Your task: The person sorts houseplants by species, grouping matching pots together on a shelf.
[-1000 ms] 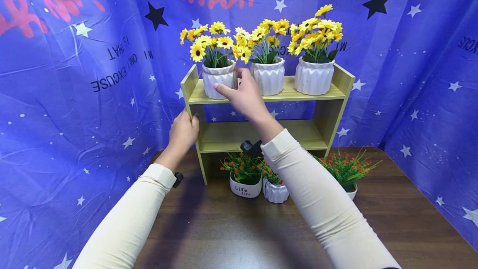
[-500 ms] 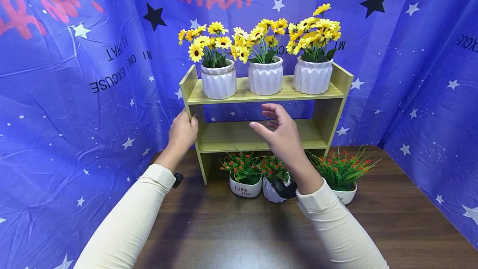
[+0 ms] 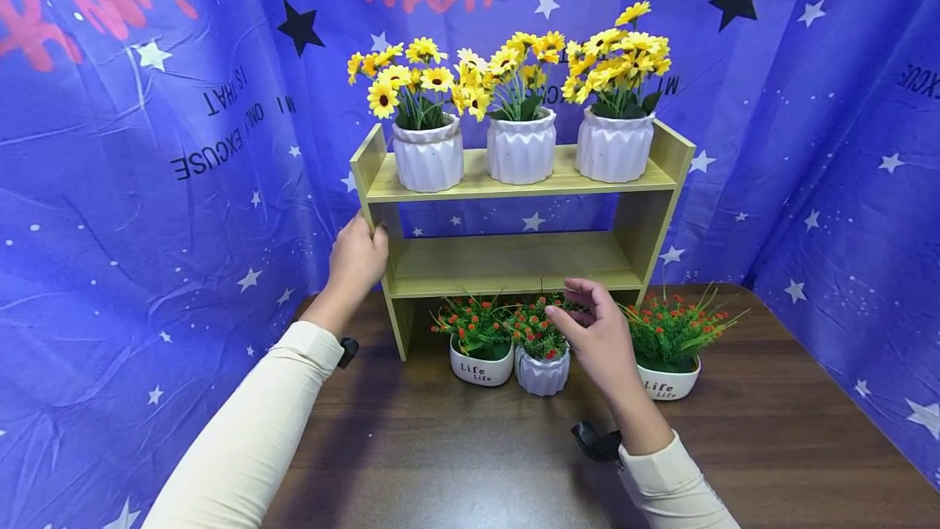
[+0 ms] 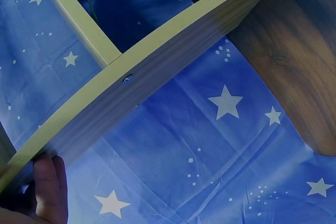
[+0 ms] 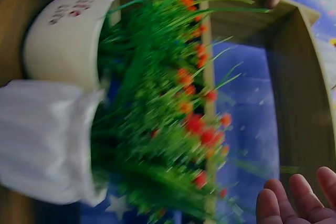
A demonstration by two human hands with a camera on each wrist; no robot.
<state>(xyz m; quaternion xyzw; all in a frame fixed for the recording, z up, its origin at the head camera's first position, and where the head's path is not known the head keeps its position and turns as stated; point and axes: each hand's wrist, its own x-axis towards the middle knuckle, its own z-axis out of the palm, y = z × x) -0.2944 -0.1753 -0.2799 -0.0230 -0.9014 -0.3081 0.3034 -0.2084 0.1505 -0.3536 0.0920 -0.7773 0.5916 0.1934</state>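
Observation:
My left hand (image 3: 357, 261) grips the left side panel of a light wooden shelf (image 3: 514, 261), its thumb on the inner face; in the left wrist view fingers (image 4: 50, 187) lie along the outside of that panel. My right hand (image 3: 600, 341) hovers with loosely bent fingers and holds nothing. Nearest to it is a ribbed white pot (image 3: 543, 374) of red-flowered greenery, just left of the hand. Beside that stands a white oval "Life" pot (image 3: 481, 367) with similar red flowers. Another "Life" pot (image 3: 670, 382) sits right of the hand, partly hidden by it. The right wrist view is blurred.
On the top board stand three ribbed white pots with yellow daisies: left (image 3: 428, 160), middle (image 3: 521, 152) and right (image 3: 615, 149). The shelf stands on a dark wooden table (image 3: 455, 464). A blue starry curtain (image 3: 147, 268) hangs around the back and sides.
My right hand has left the top-left daisy pot and come down and right, past the middle board, to the red-flowered pots. My left hand keeps its grip on the side panel.

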